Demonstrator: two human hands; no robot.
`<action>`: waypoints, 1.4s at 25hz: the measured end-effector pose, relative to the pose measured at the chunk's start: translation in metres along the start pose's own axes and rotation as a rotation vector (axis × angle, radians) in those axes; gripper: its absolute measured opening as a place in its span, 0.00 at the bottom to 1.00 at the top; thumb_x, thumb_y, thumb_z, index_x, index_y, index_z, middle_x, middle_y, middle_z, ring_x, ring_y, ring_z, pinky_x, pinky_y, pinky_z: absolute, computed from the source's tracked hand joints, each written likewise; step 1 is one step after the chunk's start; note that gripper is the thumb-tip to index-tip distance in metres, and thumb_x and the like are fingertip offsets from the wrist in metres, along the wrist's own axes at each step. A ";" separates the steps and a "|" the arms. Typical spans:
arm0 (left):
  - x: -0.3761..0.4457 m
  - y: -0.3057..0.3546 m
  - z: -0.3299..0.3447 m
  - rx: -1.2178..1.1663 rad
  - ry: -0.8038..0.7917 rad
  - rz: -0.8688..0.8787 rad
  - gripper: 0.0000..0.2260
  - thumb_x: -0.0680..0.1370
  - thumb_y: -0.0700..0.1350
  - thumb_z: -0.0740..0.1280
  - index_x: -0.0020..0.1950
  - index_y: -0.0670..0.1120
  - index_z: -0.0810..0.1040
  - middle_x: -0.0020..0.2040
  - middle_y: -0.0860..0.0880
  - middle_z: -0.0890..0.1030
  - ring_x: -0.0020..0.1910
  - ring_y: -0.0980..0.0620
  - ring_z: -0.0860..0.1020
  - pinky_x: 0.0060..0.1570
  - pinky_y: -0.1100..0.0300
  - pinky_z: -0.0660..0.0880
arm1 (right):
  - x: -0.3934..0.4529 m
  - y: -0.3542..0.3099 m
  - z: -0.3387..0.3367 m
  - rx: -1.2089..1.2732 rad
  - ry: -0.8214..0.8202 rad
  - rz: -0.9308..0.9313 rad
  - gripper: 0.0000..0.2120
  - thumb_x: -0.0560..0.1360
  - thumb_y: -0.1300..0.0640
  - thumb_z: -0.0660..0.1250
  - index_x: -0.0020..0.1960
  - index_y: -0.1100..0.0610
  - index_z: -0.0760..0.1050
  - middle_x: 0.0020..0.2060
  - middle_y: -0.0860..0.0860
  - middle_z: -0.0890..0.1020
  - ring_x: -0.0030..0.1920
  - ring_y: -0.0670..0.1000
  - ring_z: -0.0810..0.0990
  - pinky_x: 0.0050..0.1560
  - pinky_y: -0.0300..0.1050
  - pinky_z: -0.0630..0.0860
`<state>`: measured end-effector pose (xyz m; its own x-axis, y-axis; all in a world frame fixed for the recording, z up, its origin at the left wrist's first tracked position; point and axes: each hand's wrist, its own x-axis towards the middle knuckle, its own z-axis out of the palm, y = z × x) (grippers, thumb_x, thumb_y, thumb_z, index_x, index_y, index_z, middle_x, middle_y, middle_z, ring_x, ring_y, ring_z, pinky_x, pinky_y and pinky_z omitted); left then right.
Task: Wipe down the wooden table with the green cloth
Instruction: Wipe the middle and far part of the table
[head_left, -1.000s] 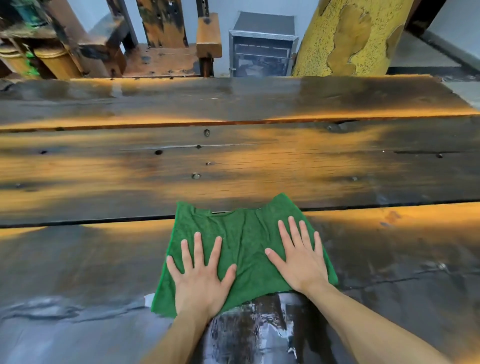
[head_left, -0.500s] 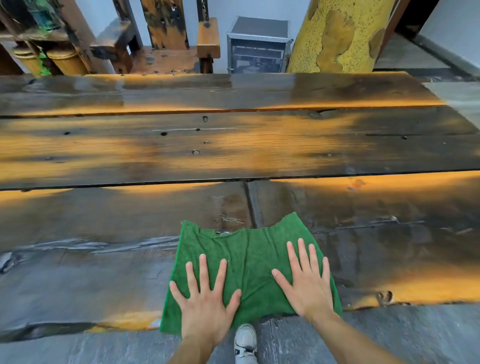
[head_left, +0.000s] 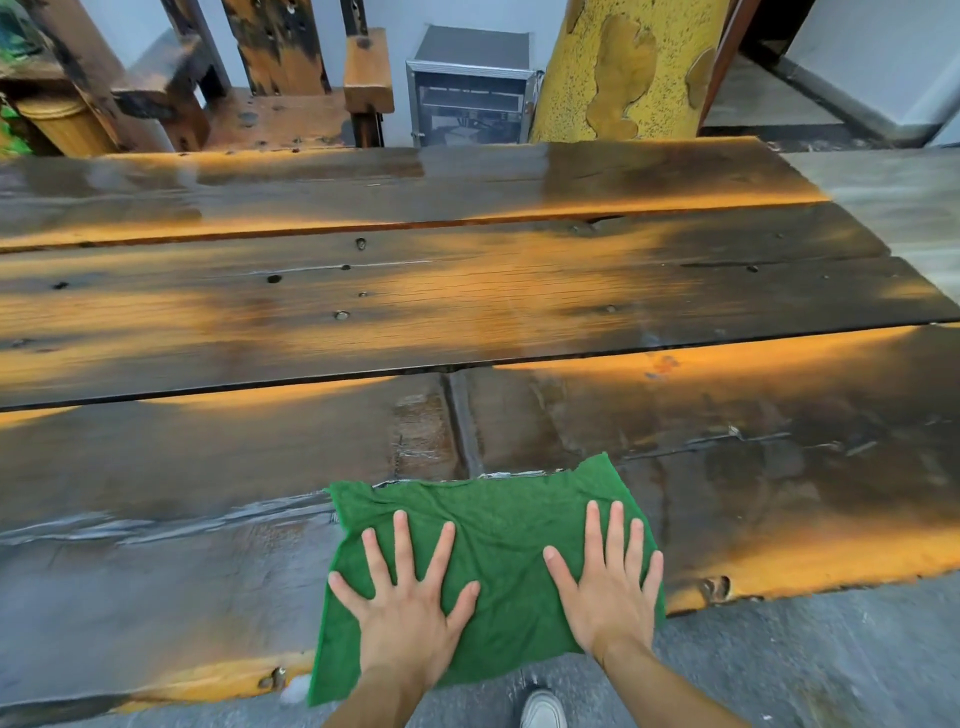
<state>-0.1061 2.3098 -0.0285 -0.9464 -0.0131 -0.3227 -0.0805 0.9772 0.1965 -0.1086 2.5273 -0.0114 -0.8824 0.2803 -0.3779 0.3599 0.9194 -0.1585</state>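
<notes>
1. The green cloth (head_left: 498, 545) is spread flat at the near edge of the wooden table (head_left: 467, 301).
2. It is pressed by the left hand (head_left: 405, 608) and right hand (head_left: 608, 597), fingers straight and splayed.

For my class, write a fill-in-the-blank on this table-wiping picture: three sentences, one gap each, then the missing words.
1. Both hands press flat on a crumpled cloth whose colour is ____.
2. The left hand and right hand have their fingers ____, not curled.
3. The cloth lies at the dark plank wooden table's ____ edge, above a white shoe.

Missing words: green; spread; near
</notes>
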 end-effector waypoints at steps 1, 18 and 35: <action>0.010 0.004 -0.002 0.006 0.009 0.008 0.32 0.79 0.72 0.45 0.77 0.60 0.67 0.79 0.40 0.64 0.74 0.27 0.64 0.56 0.16 0.54 | 0.009 0.001 -0.004 -0.005 0.006 0.001 0.43 0.63 0.23 0.21 0.72 0.42 0.20 0.74 0.46 0.25 0.76 0.51 0.27 0.75 0.58 0.31; 0.248 0.083 -0.060 0.111 0.086 0.009 0.34 0.75 0.77 0.36 0.80 0.68 0.45 0.83 0.44 0.41 0.80 0.31 0.43 0.67 0.21 0.39 | 0.270 -0.033 -0.095 -0.056 0.099 0.001 0.40 0.75 0.25 0.37 0.78 0.43 0.28 0.77 0.47 0.29 0.79 0.53 0.31 0.77 0.59 0.34; 0.511 0.141 -0.142 0.097 0.131 -0.129 0.31 0.76 0.75 0.38 0.77 0.69 0.33 0.81 0.47 0.31 0.79 0.35 0.34 0.70 0.24 0.38 | 0.544 -0.099 -0.185 -0.095 0.177 -0.161 0.40 0.75 0.26 0.35 0.80 0.46 0.32 0.80 0.50 0.35 0.80 0.54 0.35 0.77 0.61 0.36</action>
<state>-0.6459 2.4112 -0.0340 -0.9633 -0.1607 -0.2150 -0.1791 0.9814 0.0689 -0.6805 2.6396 -0.0328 -0.9684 0.1640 -0.1879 0.1873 0.9757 -0.1138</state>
